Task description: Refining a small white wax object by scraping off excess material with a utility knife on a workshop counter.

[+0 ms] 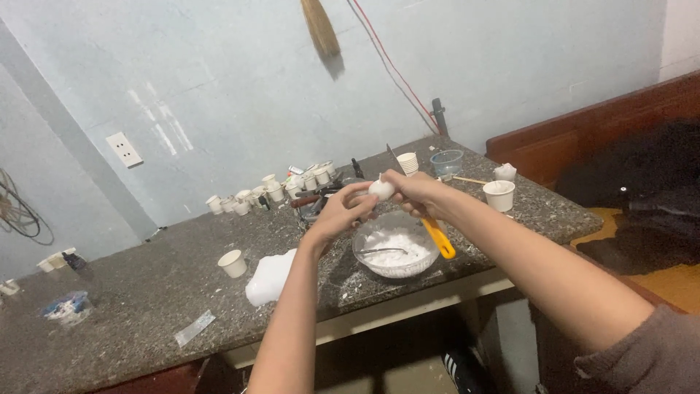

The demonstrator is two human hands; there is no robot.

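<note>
Head view – hands: the left hand (341, 211) and right hand (414, 191) meet above the bowl (432, 252), both pinched round a small white ball (381, 189).
Right hand also: a knife with a yellow handle (440, 238) is gripped in it, blade up.
Left hand: fingers curled on the ball's near side, nothing else held.
Bowl: glass, on the stone table (146, 292), holding white powder (397, 244) and a spoon (379, 251).
Around: a white bag (270, 277) left of the bowl, one paper cup (232, 263) further left, another cup (499, 195) to the right, a row of small cups (270, 191) by the wall.
Progress: the ball looks shaped but is not set down – much powder remains in the bowl.
</note>
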